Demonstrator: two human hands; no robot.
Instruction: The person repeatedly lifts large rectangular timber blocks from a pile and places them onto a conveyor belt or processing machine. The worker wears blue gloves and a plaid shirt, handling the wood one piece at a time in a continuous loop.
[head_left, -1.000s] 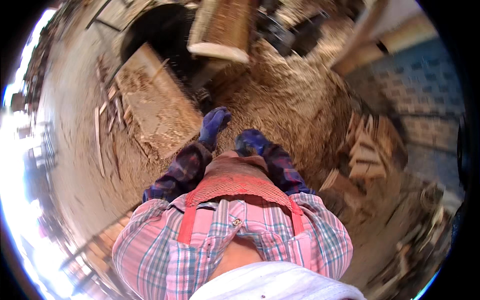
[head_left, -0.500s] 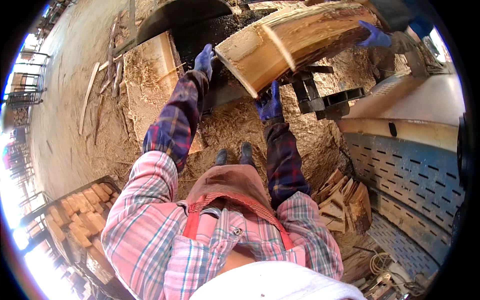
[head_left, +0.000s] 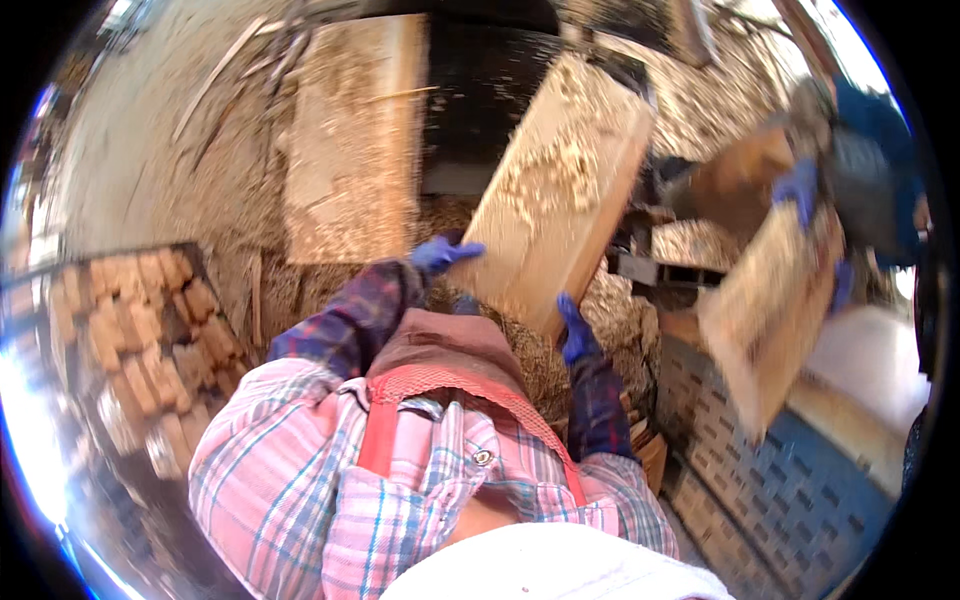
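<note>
A thick pale wooden board [head_left: 568, 185], strewn with wood shavings, slants from the dark machine bed toward my waist. At its near left corner my left hand [head_left: 442, 254], in a purple-blue glove, is closed on the edge. My right hand [head_left: 577, 330], gloved alike, grips the near right edge, its fingers partly hidden under the wood. To the left lies another wide board [head_left: 345, 140], also dusted with sawdust and apart from my hands. A co-worker's gloved hands [head_left: 797, 190] hold a separate rough slab [head_left: 770, 315] on the right.
The black machine bed [head_left: 475, 120] stands between the two boards. At lower left is a crate of stacked wood blocks [head_left: 150, 320]. A blue slotted metal panel [head_left: 800, 500] stands at lower right. Shavings and thin wood strips [head_left: 215, 80] litter the ground.
The board has come toward me, and both my hands now hold its near end. The co-worker's slab has parted from it and swung to the right. The view has shifted, with blur.
</note>
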